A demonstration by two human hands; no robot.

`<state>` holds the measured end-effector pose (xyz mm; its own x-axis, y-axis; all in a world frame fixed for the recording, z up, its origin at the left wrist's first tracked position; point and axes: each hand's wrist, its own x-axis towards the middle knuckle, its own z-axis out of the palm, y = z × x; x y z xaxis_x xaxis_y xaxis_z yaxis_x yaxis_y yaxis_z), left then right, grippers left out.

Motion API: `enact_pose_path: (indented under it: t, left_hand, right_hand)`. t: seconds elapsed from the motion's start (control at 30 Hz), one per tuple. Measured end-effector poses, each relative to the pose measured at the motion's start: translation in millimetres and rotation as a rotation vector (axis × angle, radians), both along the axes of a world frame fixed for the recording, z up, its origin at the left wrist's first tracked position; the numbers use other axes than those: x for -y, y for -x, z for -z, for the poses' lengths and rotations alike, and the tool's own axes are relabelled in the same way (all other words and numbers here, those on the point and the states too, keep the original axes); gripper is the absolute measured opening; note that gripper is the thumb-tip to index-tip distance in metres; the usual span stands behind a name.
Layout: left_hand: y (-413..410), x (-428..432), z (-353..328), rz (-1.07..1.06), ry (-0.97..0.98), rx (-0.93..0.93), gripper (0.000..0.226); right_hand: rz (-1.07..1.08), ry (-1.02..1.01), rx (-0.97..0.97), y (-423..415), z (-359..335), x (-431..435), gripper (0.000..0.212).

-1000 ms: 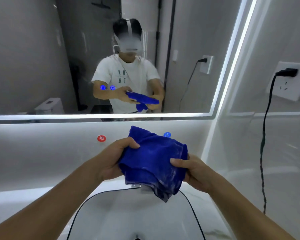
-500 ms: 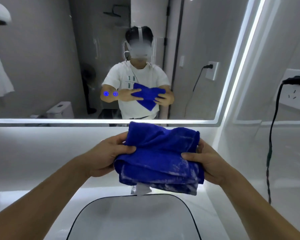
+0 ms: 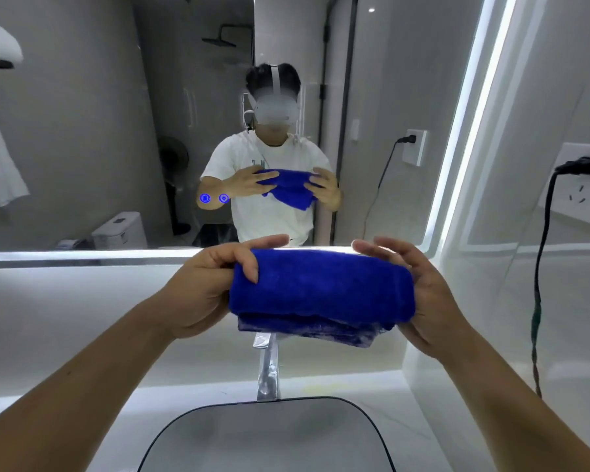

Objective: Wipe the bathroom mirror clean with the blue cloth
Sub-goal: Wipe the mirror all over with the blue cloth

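The blue cloth (image 3: pixel 321 291) is folded into a thick flat pad and held level between both hands, just below the mirror's lit lower edge. My left hand (image 3: pixel 201 287) grips its left end, thumb on the front and fingers behind. My right hand (image 3: pixel 423 294) cups the right end with the palm, its fingers straight and spread above the cloth. The mirror (image 3: pixel 99 131) fills the wall ahead and reflects a person holding the same cloth at chest height. The cloth does not touch the glass.
A chrome faucet (image 3: pixel 268 369) rises right under the cloth, above a dark-rimmed sink basin (image 3: pixel 269 437). On the right wall a socket (image 3: pixel 583 189) holds a black plug, and its cable (image 3: pixel 539 301) hangs down beside my right forearm.
Both hands have risen from over the basin toward the mirror's lower edge. The loose cloth has been folded into a neat pad. My right fingers have straightened.
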<state>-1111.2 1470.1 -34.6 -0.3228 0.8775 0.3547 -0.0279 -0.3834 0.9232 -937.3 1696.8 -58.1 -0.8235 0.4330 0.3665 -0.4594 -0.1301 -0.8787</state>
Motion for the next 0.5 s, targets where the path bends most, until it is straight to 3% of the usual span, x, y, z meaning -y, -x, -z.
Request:
enact_pose_path:
  t: [0.07,0.13,0.27,0.5]
  left_hand:
    - [-5.8,-6.5,-1.3,-0.031,-0.057,0.059,0.039]
    - [-7.2,-12.7,-1.3,-0.064,-0.082,0.096,0.037]
    - [5.6,-17.3,7.7,-0.073,-0.018,0.175,0.060]
    - [15.3,-12.5,33.5,-0.186,0.126,0.059,0.035]
  right_hand:
    - [0.028,0.151,0.051,6.5,7.7,0.1,0.028]
    - [-0.009,0.104,0.109,12.2,16.2,5.1,0.029]
    - [-0.040,0.100,0.198,16.7,26.2,9.5,0.029]
    - [0.116,-0.125,0.210,13.0,16.4,-0.7,0.031]
